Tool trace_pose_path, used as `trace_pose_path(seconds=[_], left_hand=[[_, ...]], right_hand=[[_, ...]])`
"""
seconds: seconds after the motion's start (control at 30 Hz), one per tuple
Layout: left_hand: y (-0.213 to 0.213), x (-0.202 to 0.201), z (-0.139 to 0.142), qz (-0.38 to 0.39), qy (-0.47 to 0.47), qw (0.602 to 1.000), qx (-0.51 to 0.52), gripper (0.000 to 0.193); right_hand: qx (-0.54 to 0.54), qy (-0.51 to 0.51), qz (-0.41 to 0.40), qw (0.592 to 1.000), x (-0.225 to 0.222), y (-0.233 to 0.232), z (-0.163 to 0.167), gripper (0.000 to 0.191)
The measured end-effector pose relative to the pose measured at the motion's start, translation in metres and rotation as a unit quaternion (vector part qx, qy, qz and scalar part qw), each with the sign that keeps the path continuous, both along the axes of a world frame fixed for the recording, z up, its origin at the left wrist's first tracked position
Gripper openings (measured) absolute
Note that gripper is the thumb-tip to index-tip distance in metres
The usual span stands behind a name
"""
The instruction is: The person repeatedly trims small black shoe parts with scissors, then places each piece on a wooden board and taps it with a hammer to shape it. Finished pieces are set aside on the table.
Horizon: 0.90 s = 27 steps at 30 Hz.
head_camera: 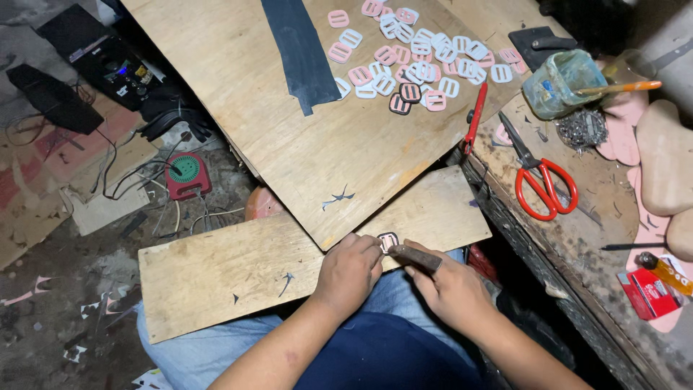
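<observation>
Head view looks down on two bare hands at work over a small plywood board (216, 278) laid across the person's lap. Left hand (350, 274) is curled, its fingertips pressing a small dark buckle (388, 240) flat against the board's far edge. Right hand (451, 289) is clenched around a knife (415, 256), its tip touching the buckle just beside the left fingers.

Above, a larger plywood sheet (289, 137) overlaps the board. On it lies a dark strip (299, 50) and, well apart from the hands, a scatter of pink and white buckles (415, 58) with two dark ones at its near edge. To the right, on a worn bench (577, 231), sit red scissors (541, 180), a red-handled tool (476, 115), a glue tub (559, 83) with a brush in it, and a pile of small metal bits (583, 128).
</observation>
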<state>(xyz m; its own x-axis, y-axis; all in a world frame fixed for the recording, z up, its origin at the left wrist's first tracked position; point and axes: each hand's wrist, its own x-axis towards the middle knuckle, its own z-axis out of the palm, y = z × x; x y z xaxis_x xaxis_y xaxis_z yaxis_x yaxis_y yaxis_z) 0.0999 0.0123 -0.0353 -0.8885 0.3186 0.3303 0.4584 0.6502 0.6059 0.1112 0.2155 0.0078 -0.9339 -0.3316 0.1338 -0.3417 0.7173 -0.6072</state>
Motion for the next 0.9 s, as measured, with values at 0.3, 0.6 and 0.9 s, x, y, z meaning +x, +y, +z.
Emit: trace_pose_path(seconds=[0.3,0.6,0.9], left_hand=[[-0.002,-0.002,-0.001,0.008,-0.006,1.0,0.018,0.02],[0.001,0.0,0.0,0.013,-0.031,0.999,0.005,0.016],[0.006,-0.003,0.001,0.014,-0.013,1.0,-0.019,0.008]], right_hand=[[-0.003,0.011,-0.078,0.997,-0.01,-0.012,-0.021,0.032],[-0.042,-0.032,-0.05,0.997,-0.008,-0.003,-0.019,0.035],[-0.042,-0.02,-0.057,0.997,-0.02,-0.012,-0.018,0.034]])
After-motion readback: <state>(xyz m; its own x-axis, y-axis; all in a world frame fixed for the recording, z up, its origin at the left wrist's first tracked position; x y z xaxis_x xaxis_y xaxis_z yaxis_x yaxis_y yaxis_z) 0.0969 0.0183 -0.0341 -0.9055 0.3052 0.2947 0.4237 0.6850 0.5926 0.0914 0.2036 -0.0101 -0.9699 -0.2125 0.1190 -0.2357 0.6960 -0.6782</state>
